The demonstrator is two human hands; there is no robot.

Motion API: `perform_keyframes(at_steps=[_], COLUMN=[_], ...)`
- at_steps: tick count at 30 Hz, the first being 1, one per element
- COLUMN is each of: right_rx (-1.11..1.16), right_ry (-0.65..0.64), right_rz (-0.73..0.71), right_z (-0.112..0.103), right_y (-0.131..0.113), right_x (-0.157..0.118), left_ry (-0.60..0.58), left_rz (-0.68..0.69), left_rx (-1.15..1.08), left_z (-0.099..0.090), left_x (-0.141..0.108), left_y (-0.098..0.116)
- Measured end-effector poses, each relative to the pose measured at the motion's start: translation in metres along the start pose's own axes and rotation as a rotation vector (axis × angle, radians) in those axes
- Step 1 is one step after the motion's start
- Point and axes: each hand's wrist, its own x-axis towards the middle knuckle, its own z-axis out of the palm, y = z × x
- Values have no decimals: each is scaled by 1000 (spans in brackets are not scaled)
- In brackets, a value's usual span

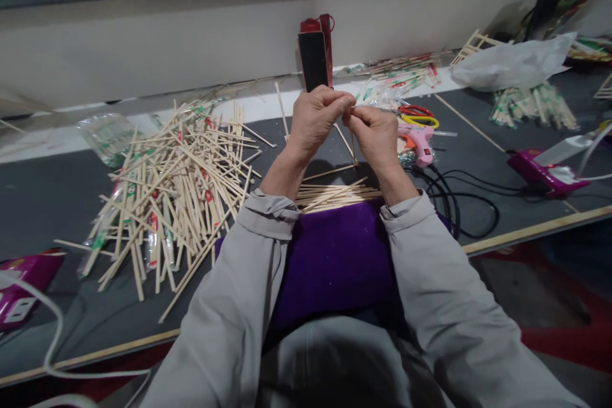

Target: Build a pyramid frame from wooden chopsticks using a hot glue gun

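My left hand [313, 118] and my right hand [375, 137] meet in front of me above the table, thumbs and fingertips pinched close together. A thin wooden chopstick [354, 148] runs down from beneath my right fingers. Whatever lies between my left fingertips is too small and covered to make out. Below my wrists, several loose chopsticks [329, 196] lie side by side at the edge of a purple cloth [339, 255]. To the left spreads a big tangled pile of chopsticks [186, 172], some in printed clear wrappers.
Right of my hands lie a pink glue gun [421, 143], yellow-handled scissors [421, 120] and looped black cables [454, 204]. A phone [313, 60] stands upright at the back. Purple power strips [545, 172] sit at both sides. A white plastic bag [514, 64] rests far right.
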Motion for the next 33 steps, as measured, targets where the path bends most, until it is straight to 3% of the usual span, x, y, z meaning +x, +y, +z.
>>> perform_keyframes(at_steps=[9, 16, 23, 33], right_rx=[16, 81, 44, 113], right_ry=[19, 41, 56, 166], right_rz=[-40, -21, -18, -132], right_z=[3, 5, 3, 5], right_y=[8, 5, 1, 10], right_x=[0, -2, -3, 2], left_ry=[31, -20, -23, -14], left_rz=[19, -145, -166, -195], left_rx=[-111, -241, -330, -343], left_z=[4, -7, -15, -16], left_x=[-2, -6, -9, -12], left_y=[-10, -2, -5, -1])
